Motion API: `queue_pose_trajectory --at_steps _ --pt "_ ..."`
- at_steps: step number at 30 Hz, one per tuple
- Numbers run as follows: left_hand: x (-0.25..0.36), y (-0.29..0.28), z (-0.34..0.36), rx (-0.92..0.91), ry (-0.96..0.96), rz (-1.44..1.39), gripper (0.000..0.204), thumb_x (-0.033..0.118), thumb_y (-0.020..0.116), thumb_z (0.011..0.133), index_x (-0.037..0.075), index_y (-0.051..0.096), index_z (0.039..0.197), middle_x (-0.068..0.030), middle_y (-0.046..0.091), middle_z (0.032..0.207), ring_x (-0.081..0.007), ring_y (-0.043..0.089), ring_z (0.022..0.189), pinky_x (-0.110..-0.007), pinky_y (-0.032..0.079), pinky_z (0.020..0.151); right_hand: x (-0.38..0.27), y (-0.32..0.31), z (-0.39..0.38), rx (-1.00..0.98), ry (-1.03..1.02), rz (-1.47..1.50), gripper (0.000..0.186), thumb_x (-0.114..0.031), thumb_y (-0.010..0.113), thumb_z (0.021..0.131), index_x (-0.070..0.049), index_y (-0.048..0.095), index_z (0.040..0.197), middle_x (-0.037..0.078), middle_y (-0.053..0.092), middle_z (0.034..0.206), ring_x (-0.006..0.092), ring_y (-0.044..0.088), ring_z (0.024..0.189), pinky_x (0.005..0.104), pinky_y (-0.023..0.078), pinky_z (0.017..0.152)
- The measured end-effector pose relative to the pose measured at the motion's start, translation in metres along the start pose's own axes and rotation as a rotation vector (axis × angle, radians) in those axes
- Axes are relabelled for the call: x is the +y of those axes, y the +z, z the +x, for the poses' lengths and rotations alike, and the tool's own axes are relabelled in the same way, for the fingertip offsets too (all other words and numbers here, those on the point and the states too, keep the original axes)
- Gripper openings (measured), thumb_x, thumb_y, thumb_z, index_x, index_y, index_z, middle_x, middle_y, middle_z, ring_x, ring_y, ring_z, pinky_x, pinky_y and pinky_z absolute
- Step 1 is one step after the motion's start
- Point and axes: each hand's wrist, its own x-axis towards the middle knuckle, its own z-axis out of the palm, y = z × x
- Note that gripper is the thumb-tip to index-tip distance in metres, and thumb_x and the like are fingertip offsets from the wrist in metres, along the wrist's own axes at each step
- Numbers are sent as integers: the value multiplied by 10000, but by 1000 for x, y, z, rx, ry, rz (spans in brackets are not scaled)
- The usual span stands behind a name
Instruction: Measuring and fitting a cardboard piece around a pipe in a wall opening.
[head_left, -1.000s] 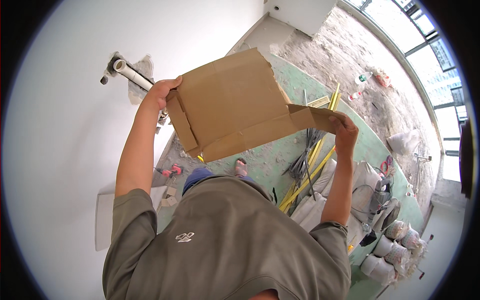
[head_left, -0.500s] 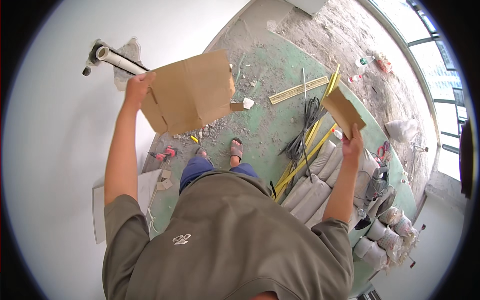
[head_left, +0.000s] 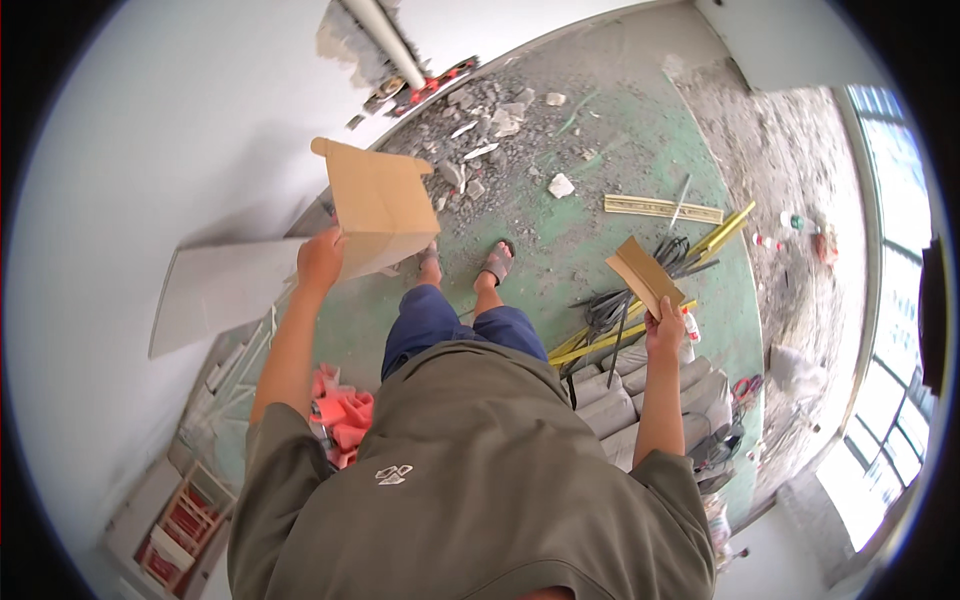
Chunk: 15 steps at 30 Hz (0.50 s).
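My left hand (head_left: 320,258) is closed on the lower left edge of a large brown cardboard sheet (head_left: 382,200). The sheet has notched flaps at its top and bends along a crease near the bottom. Away to the right, my right hand (head_left: 664,328) grips a smaller folded cardboard piece (head_left: 642,272) by its lower end, thumb on the near face. Both pieces are held up above the floor, apart from each other. My feet in sandals (head_left: 498,263) show between them.
Rubble (head_left: 500,120) lies along the wall below a white pipe (head_left: 385,40). A pale board (head_left: 220,292) leans at the left, near red-orange items (head_left: 345,412). Black cable (head_left: 610,312), yellow strips (head_left: 600,345) and stacked grey bags (head_left: 690,392) lie at the right.
My view has turned, and the surroundings have shifted. The large cardboard sheet is now bent along its crease and tilted differently. Both hands keep hold of their cardboard.
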Motion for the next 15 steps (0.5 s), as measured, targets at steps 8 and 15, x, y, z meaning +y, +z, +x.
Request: queue_pose_trajectory --at_steps 8,15 --pt "-95 100 -189 -63 -361 -113 245 214 561 867 58 661 1028 -197 642 1011 -385 614 916 -474 487 787 1 140 19 -318 47 -348 188 -166 619 907 -76 634 1072 -7 625 895 99 594 755 245 495 615" --pt "-133 175 -263 -106 -686 -308 194 159 550 838 41 658 949 -215 642 962 -406 607 892 -484 479 774 -42 246 23 -593 -230 -825 229 -176 656 885 -20 667 1053 -27 643 853 36 541 746 182 430 674"
